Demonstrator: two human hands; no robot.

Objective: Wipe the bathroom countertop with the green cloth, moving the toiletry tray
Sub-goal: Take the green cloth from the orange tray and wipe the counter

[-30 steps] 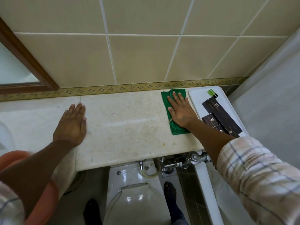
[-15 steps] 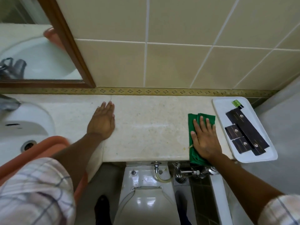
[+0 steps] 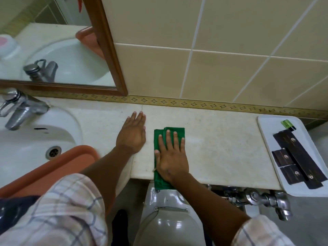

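Note:
A folded green cloth (image 3: 156, 139) lies on the cream stone countertop (image 3: 220, 142), its near end hanging over the front edge. My right hand (image 3: 171, 155) presses flat on the cloth with fingers spread. My left hand (image 3: 132, 134) rests flat on the countertop just left of the cloth, fingers together, holding nothing. The white toiletry tray (image 3: 266, 125) sits at the countertop's far right end, overhanging the edge, with several black boxes (image 3: 300, 157) and a small green packet (image 3: 287, 124) on it.
A white sink (image 3: 26, 142) with a chrome tap (image 3: 19, 107) is at the left, an orange basin (image 3: 53, 164) at its near rim. A wood-framed mirror (image 3: 104, 50) hangs above. Below the counter are a toilet (image 3: 168, 219) and chrome valve (image 3: 257, 197).
My right hand has slid the green cloth leftward along the countertop, away from the tray, until it lies beside my left hand. The view has shifted left, showing the sink.

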